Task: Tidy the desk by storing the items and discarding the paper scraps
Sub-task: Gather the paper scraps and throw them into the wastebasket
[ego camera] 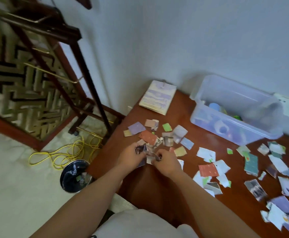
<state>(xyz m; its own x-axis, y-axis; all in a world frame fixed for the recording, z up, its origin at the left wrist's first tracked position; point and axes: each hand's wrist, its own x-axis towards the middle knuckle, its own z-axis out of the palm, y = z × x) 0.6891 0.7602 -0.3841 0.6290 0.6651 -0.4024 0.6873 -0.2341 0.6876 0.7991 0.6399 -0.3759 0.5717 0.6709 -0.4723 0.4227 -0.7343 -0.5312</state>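
Evidently both forearms reach forward from the body and meet over the near left corner of the bench, wrists bent down. That puts the gathered litter right at the edge nearest the waste bin, which stands on the floor below and to the left (a few pieces already lie in its dark liner). The left grip is clenched round a crumpled bunch of paper scraps, fingers curled under it. The right grip pinches another piece close against that bunch, knuckles up. My reading is that the scraps are being raked into one handful here because a short swing to the left would drop them into the bin. Just beyond the hands a loose cluster of coloured pieces lies flat, and many more strewn pieces cover the bench well to the right. Farther back a notebook lies at the corner by the wall, not yet stored. Beside it a clear storage box stands against the wall with some items inside.
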